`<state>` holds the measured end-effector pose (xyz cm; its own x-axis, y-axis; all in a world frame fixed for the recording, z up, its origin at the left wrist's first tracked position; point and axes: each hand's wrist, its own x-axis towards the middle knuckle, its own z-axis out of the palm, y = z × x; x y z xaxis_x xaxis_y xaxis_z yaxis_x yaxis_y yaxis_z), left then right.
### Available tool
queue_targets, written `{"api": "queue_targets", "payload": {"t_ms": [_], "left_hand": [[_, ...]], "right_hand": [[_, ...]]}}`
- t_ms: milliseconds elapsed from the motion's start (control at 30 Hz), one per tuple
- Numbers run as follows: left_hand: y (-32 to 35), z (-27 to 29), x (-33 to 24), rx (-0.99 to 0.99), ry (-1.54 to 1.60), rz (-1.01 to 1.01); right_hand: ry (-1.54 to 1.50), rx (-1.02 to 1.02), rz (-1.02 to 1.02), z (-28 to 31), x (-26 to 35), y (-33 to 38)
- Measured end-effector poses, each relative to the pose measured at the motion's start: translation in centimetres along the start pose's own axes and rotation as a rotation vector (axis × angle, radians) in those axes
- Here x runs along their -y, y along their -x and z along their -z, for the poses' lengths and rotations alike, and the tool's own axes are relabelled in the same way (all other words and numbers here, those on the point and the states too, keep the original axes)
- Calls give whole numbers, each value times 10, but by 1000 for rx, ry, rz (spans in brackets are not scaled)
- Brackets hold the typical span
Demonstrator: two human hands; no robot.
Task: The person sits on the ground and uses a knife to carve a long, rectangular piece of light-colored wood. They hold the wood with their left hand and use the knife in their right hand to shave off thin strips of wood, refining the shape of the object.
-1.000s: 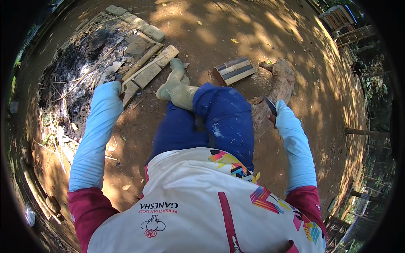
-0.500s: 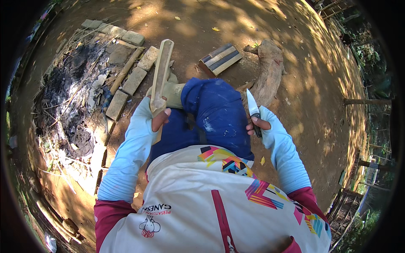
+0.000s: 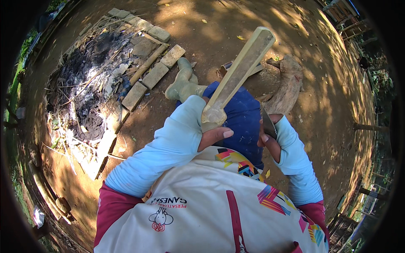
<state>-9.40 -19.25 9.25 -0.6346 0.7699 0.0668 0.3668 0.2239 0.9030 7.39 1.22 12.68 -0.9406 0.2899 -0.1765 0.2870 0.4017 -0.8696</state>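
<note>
My left hand [image 3: 200, 128], in a light-blue sleeve that covers the palm, is closed around the lower end of a split bamboo piece [image 3: 239, 69]. The piece slants up and to the right, pale and long, with a knobbly node just above my thumb. To its right, my right hand [image 3: 276, 141] grips a knife [image 3: 268, 125] with a dark handle partly hidden by my fingers. The blade points upward beside my knee, apart from the bamboo. My blue trousers [image 3: 242, 111] lie behind both hands.
A burnt ash patch [image 3: 90, 76] with sticks lies at left, edged by blocks [image 3: 155, 76]. My boot [image 3: 181, 84] rests near them. Beyond the bamboo sits a partly hidden slatted wooden block [image 3: 254, 69], with a log [image 3: 289, 86] to its right on the dirt ground.
My left hand has brought the bamboo right and closer, tilting it rightward. The knife in my right hand has turned, its blade now darker. The whole view has shifted slightly.
</note>
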Motion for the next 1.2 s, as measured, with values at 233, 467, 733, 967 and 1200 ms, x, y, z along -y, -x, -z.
{"api": "queue_targets", "payload": {"t_ms": [233, 467, 733, 967, 1200], "left_hand": [[26, -1, -8, 190, 92, 105], [24, 6, -26, 160, 67, -139], [30, 0, -16, 156, 167, -212], [34, 0, -12, 160, 96, -187], [40, -1, -9, 155, 100, -96]], "right_hand": [[536, 217, 287, 9, 48, -8], [852, 392, 407, -6, 69, -20], [909, 335, 525, -26, 59, -13], [930, 457, 486, -31, 51, -13], [987, 344, 526, -39, 48, -12]]}}
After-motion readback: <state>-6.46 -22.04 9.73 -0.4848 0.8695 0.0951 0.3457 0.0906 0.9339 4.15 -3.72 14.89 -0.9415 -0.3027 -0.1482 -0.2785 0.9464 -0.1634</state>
